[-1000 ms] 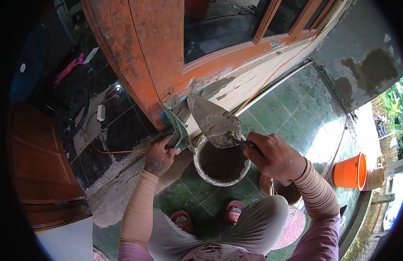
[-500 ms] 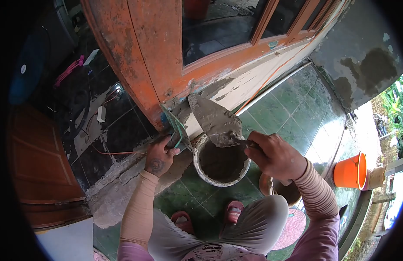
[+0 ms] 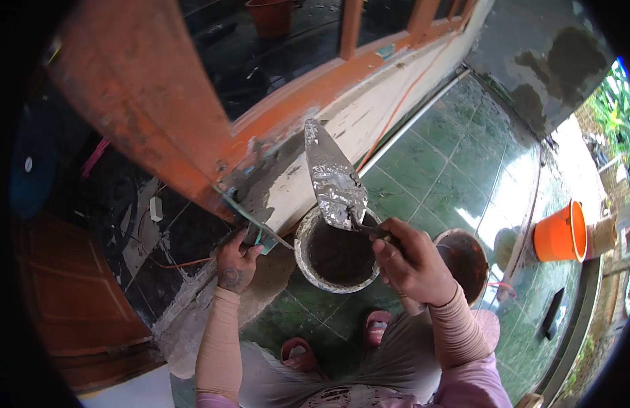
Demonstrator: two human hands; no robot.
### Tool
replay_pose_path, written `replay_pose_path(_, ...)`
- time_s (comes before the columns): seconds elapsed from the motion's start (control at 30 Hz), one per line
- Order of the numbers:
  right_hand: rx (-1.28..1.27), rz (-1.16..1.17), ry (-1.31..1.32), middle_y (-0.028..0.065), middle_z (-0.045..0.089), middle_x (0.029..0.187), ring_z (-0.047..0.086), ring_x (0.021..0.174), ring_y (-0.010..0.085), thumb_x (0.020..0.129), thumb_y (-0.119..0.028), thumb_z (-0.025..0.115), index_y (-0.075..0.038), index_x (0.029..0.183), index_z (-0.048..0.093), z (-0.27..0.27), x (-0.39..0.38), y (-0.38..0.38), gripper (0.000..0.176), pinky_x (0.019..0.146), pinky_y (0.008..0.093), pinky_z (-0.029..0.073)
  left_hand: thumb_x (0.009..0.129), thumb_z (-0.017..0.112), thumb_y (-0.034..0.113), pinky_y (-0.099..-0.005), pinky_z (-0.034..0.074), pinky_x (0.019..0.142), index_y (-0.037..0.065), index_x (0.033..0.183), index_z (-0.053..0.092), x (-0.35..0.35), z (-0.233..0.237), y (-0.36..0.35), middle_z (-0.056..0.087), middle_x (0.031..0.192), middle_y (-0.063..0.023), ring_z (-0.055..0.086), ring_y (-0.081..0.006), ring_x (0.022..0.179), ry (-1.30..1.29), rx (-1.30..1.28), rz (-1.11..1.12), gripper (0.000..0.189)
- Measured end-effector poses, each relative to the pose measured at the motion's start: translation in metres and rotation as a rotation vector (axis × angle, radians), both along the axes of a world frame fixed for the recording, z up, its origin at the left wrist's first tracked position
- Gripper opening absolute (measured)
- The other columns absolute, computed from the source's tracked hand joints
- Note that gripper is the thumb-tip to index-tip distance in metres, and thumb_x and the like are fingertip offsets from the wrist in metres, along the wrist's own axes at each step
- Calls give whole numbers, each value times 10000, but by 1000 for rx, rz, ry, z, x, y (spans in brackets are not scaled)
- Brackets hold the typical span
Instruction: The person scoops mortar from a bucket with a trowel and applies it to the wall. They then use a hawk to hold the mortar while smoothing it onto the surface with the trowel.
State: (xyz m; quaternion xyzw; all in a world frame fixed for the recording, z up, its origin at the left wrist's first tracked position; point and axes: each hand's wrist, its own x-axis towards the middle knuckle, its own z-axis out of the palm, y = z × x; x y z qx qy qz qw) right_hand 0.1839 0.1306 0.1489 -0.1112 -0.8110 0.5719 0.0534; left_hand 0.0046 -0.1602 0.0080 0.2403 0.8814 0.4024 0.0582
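Observation:
My right hand [image 3: 418, 262] is wrapped round the handle of a pointed trowel [image 3: 334, 178]. Wet grey mortar shines on the blade, which extends over the rim of a bucket [image 3: 303, 262] with grey mortar inside. At the corner below the door frame, my left hand [image 3: 237, 262] grips a thin, flat greenish board [image 3: 250, 219], thumb on its near side. The board's upper edge meets the patched wall base [image 3: 277, 173], where grey mortar covers part of the white surface.
An orange wooden frame with glass panes [image 3: 213, 136] rises ahead. Behind my right hand stands a second bucket [image 3: 479, 262]; an orange bucket [image 3: 556, 233] sits farther right on the green tiles [image 3: 430, 156]. An orange cable [image 3: 410, 88] and white pipe [image 3: 413, 122] follow the wall.
The trowel blade has turned more upright and now shows a wetter, shinier face. My view has shifted, bringing the second bucket into sight. My left hand still holds the board at the corner.

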Motion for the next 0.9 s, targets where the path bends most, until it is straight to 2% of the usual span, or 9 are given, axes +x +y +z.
replay_pose_path(0.03, -17, -23, -1, 214, 589, 674, 618, 638, 415, 959, -132, 592, 27, 1015, 582, -8, 3, 1, 168, 592, 446, 456, 878, 770, 286, -389, 544, 733, -18, 1218, 637, 1, 5, 1, 734, 856, -168, 723, -286, 763, 4, 18, 5, 475)
replay_pose_path(0.1, 11, -9, 33, 14, 553, 605, 565, 514, 98, 1018, -109, 535, 9, 980, 560, -17, 6, 2, 127, 491, 267, 447, 880, 772, 300, -380, 544, 718, -21, 1203, 643, 3, 10, 2, 736, 828, -158, 722, -266, 735, 2, 20, -6, 473)
replay_pose_path(0.13, -64, -74, -69, 231, 595, 700, 619, 685, 434, 960, -138, 597, 39, 1008, 564, -16, 6, -1, 186, 622, 454, 461, 881, 774, 317, -375, 542, 710, -24, 1188, 648, 1, 11, 2, 735, 819, -153, 720, -251, 721, 7, -4, -2, 476)
replay_pose_path(0.3, 11, -79, -26, 273, 609, 754, 611, 755, 484, 957, -159, 601, 38, 993, 554, -39, -5, 1, 206, 663, 512, 458, 883, 770, 366, -371, 533, 711, -30, 1147, 661, -1, 6, 2, 723, 790, -145, 711, -262, 708, 40, 41, 0, 489)
replay_pose_path(0.37, 98, -84, -16, 283, 617, 778, 612, 788, 497, 953, -170, 604, 35, 998, 554, -50, -10, 4, 215, 684, 532, 464, 880, 764, 395, -376, 524, 720, -29, 1156, 656, -3, 7, -1, 703, 756, -147, 699, -294, 706, 106, -78, 9, 517)
replay_pose_path(0.47, 160, -116, 52, 244, 567, 684, 597, 686, 456, 948, -138, 601, 32, 993, 571, -63, -12, 11, 179, 620, 463, 454, 881, 757, 399, -385, 517, 727, -25, 1168, 654, -1, 7, -1, 689, 752, -156, 685, -320, 707, 48, -26, 13, 522)
replay_pose_path(0.5, 151, -115, 53, 244, 567, 684, 597, 686, 456, 948, -138, 601, 32, 993, 571, -63, -12, 13, 179, 620, 463, 454, 881, 757, 399, -385, 517, 727, -25, 1168, 654, -1, 8, -2, 689, 752, -156, 685, -320, 707, 50, -35, 13, 522)
replay_pose_path(0.57, 137, -124, -4, 278, 633, 797, 611, 815, 508, 948, -163, 606, 30, 1003, 554, -62, -12, 18, 208, 739, 543, 478, 890, 750, 394, -384, 519, 722, -27, 1184, 650, -2, 9, -4, 697, 783, -161, 687, -316, 711, 91, -91, 4, 523)
replay_pose_path(0.9, 106, -95, -17, 268, 618, 755, 605, 790, 506, 944, -153, 609, 29, 969, 541, -60, -10, 27, 195, 737, 549, 471, 891, 765, 328, -355, 524, 722, -40, 1192, 647, 2, 9, 2, 703, 837, -176, 684, -264, 734, 51, 1, 32, 490)
